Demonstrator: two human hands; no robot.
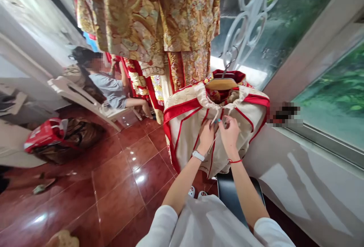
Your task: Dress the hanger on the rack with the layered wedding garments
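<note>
A cream garment bag point(187, 125) with red trim hangs in front of me, gathered at the top by a drawstring point(220, 115). A wooden hanger point(221, 84) with a metal hook sticks out of its mouth, over red and gold cloth. My left hand point(207, 135), with a white wristband, pinches the drawstring at the bag's neck. My right hand point(229, 133), with a red thread round the wrist, pinches the cord right beside it. Both hands touch each other at the fingertips.
Gold and red embroidered robes point(159, 23) hang above and behind the bag. A person point(109, 84) sits on a white chair point(82, 97) at the left. A red bag point(45, 133) lies on the glossy red tiles point(125, 186). A window point(335, 99) and white wall point(301, 186) are at right.
</note>
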